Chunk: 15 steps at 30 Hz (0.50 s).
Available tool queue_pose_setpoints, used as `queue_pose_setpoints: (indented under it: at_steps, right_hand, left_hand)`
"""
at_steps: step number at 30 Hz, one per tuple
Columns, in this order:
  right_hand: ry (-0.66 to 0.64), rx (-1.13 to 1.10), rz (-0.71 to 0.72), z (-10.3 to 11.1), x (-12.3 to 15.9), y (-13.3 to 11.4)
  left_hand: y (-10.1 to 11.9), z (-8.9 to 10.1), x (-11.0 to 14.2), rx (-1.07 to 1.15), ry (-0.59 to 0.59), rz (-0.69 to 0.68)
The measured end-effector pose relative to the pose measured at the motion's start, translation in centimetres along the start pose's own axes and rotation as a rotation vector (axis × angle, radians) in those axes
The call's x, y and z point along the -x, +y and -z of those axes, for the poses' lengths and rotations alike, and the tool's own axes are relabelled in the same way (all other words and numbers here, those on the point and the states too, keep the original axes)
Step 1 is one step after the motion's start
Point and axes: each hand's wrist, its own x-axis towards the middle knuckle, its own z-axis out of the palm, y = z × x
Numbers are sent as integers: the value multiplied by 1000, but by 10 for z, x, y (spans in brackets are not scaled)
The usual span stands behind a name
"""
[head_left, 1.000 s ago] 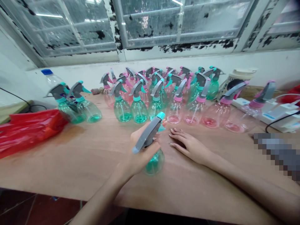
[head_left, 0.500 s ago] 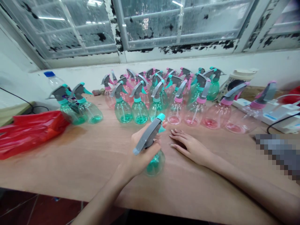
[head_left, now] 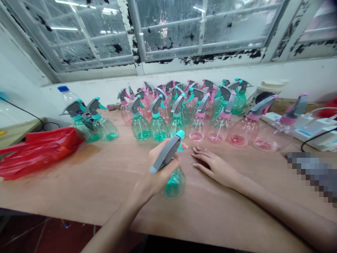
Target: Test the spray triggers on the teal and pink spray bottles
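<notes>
My left hand [head_left: 155,168] is wrapped round the neck of a green spray bottle [head_left: 174,184] that stands on the wooden table [head_left: 105,189]. Its grey trigger head with a turquoise nozzle points away from me, and the fingers on the far side are partly hidden. To the right of that bottle, my right hand [head_left: 214,165] lies flat on the tabletop with its fingers stretched out, holding nothing. Just beyond both hands stands a row of spray bottles, among them a green spray bottle [head_left: 159,130] and a pink spray bottle [head_left: 197,128].
Several more green and pink spray bottles crowd against the wall. Two green bottles [head_left: 105,128] stand at the left beside a red plastic bag [head_left: 44,151]. On the right are a white power strip [head_left: 313,131], a white tub [head_left: 271,89] and a blurred-out dark object [head_left: 313,174].
The view has shifted slightly, so the background sits a little lower and further right. Both hands and the held bottle stay nearly in place.
</notes>
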Motion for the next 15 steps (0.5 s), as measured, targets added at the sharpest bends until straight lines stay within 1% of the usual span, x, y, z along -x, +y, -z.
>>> queue_pose_setpoints:
  at_steps: [3, 5, 11, 15]
  right_hand:
    - [4, -6, 4, 0, 0, -1]
    - [16, -16, 5, 0, 0, -1]
    - [9, -16, 9, 0, 0, 0]
    - [4, -13, 9, 1, 0, 0]
  left_hand:
    - [1, 1, 2, 12, 5, 12]
    - [2, 0, 4, -18, 22, 20]
    - [-1, -4, 4, -88, 31, -28]
    - [-6, -4, 4, -114, 30, -27]
